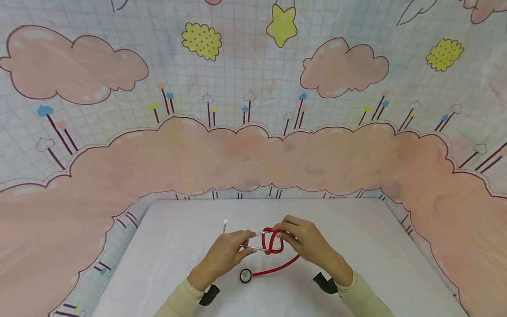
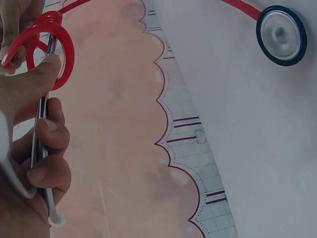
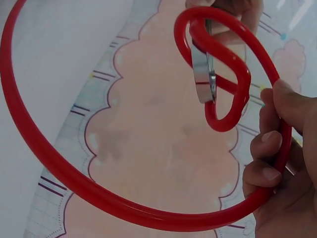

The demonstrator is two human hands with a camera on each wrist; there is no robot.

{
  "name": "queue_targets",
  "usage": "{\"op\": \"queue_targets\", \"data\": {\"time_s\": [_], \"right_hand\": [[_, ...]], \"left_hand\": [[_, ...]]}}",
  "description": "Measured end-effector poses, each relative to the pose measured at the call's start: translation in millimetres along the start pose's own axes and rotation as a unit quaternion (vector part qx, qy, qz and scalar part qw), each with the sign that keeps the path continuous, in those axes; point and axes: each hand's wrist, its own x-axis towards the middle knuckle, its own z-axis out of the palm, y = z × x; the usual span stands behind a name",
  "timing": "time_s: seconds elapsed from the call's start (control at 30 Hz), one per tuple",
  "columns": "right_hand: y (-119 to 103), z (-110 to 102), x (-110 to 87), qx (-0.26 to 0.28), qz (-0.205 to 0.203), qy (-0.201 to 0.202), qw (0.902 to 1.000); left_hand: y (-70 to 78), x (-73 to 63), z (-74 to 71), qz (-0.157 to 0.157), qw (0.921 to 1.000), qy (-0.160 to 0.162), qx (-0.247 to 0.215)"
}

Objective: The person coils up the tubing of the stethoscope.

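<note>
Yellowish sleeves (image 1: 179,302), left hand (image 1: 223,252) gripping a stethoscope's (image 1: 277,269) metal tubes (image 1: 258,249), right hand (image 1: 310,240) gripping its looped red tubing (image 3: 241,82)

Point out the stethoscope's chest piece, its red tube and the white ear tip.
Chest piece (image 2: 281,35): left wrist view, middle of its round face.
Red tube (image 3: 173,222): right wrist view, bottom of its wide curve.
White ear tip (image 1: 225,222): head view, middle of the tip.
</note>
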Motion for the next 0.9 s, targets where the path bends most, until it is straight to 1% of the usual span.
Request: {"op": "queue_targets", "data": {"time_s": [0.17,0.3,0.53,0.6,0.73,0.9], "right_hand": [[2,-6,8.0,0.028,0.006,-0.022,0.9994],[3,-8,12.1,0.05,0.01,-0.037,0.998],[7,-11,10.5,0.085,0.054,-0.089,0.9909],[7,-12,10.5,0.089,0.062,-0.098,0.9892],[9,-13,11.2,0.095,0.069,-0.113,0.9867],[18,-14,11.9,0.139,0.075,-0.132,0.9785]], "left_hand": [[3.0,0.3,-2.7,0.006,0.9998,-0.019,-0.004],[8.6,0.0,-5.6,0.019,0.9994,-0.028,0.007],[15.6,-1.8,-8.6,0.061,0.9968,-0.045,0.023],[17.0,-2.5,-8.9,0.074,0.9961,-0.041,0.027],[19.2,-3.4,-10.1,0.101,0.9941,-0.019,0.035],[23.7,-1.2,-11.7,0.137,0.9901,0.008,0.028]]}}
